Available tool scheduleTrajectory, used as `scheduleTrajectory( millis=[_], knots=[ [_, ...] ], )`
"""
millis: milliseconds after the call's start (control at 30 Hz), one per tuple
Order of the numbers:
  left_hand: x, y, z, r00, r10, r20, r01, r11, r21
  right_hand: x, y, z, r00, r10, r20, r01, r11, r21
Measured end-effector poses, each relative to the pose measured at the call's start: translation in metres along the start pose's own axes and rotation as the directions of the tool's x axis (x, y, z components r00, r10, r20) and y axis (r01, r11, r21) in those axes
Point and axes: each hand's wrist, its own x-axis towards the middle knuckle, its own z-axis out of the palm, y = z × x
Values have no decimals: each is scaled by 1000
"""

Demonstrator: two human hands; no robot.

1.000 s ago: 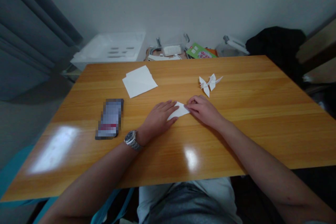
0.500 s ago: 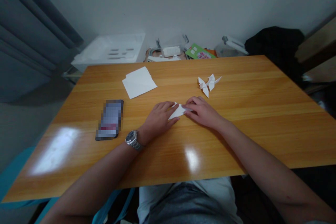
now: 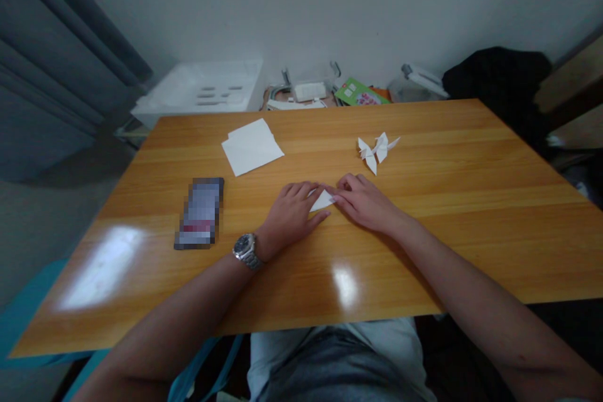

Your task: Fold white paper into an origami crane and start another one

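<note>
A small folded piece of white paper lies on the table, partly hidden beneath my fingers. My left hand rests over its left side, fingers stretched and lying flat, with the thumb out below it. At the paper's right end, my right hand pinches the tip between thumb and fingers. Both hands' fingertips nearly meet along the paper's upper edge. Beyond my right hand, folded white paper cranes stand on the table. Some sheets of white paper lie overlapped at the back left.
A phone with a blurred screen lies on the wooden table, left of my hands. Past the far edge are a white plastic tray, a green booklet and a black cloth-like heap. A curtain hangs at the left.
My left hand has slid slightly right over the folded paper, covering more of it. My right hand keeps its place at the tip, its fingers curled a little more. The view has shifted slightly.
</note>
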Motion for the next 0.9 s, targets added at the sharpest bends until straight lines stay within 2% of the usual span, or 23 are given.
scheduleTrajectory(
  millis=[133,300,533,800,900],
  knots=[
    [-1,1,1,1000,-5,-6,5,1000,0,-3,9,-8,1000,-17,14,16,999,38],
    [-3,1,3,1000,-10,-17,9,1000,-18,-10,21,-23,993,-78,94,71,994,77],
    [-4,1,6,1000,-12,-18,12,1000,-14,-16,24,-35,981,-93,172,80,994,77],
    [-6,0,9,1000,-6,-1,6,1000,12,-19,28,-36,975,-66,214,37,990,135],
    [-7,-2,9,1000,4,0,-4,1000,13,-17,30,-35,978,-72,197,38,985,171]
  ],
)
